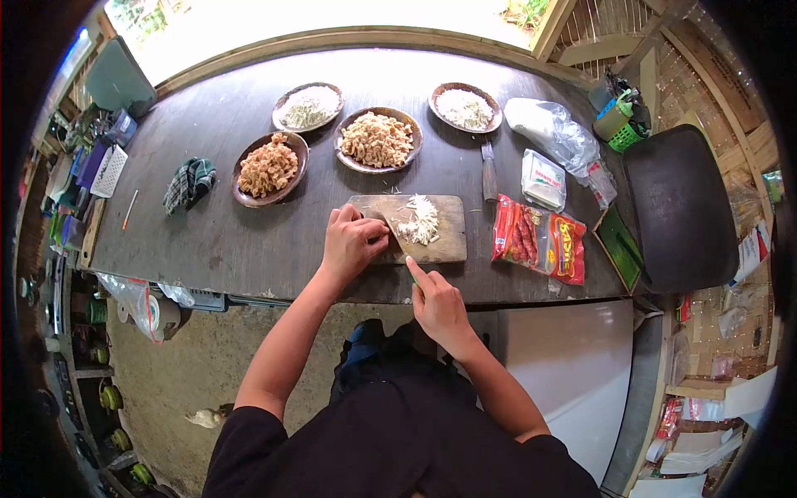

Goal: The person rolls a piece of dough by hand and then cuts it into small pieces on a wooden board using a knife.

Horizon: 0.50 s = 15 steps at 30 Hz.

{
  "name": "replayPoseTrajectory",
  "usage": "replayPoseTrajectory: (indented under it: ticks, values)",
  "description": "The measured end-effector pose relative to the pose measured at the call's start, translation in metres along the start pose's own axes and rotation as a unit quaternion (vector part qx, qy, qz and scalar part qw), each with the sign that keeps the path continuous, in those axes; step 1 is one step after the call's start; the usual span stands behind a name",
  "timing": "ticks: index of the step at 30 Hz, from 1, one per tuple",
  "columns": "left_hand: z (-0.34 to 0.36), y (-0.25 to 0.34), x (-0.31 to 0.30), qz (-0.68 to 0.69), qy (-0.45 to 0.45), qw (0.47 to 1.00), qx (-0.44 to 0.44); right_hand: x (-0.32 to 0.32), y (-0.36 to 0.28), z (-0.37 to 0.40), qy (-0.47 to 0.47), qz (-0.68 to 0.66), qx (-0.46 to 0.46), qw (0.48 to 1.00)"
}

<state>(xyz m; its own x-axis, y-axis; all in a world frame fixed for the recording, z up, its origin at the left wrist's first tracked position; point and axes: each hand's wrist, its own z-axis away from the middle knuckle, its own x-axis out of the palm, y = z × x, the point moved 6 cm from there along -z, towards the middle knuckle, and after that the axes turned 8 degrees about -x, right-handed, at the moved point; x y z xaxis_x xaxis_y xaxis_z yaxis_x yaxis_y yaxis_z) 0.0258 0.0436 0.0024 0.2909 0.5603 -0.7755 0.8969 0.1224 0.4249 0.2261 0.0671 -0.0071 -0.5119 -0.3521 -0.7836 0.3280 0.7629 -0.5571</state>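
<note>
So the left hand (353,241) is curled knuckles-up on the left end of the board (448,245), fingertips pressed down. I can't tell if it's actually gripping anything under there. Just right of it is the pile of white shreds (419,220). I'd guess it's light, soft and loose and scatters easily, so bunch it with a fingertip pinch. The right hand (437,305) is clenched round the knife (398,236) handle, index finger along the spine, blade lying between left hand and pile.
</note>
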Motion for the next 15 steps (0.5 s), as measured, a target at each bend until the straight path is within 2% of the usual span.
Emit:
replayPoseTrajectory:
  ticks: [7,15]
  values:
    - [0.001,0.001,-0.003,0.009,0.010,1.000,-0.005,-0.010,0.001,0.002,0.024,-0.001,0.011,1.000]
    - [0.000,-0.003,-0.001,0.013,-0.004,1.000,-0.021,-0.011,-0.010,0.004,0.006,-0.013,0.005,1.000]
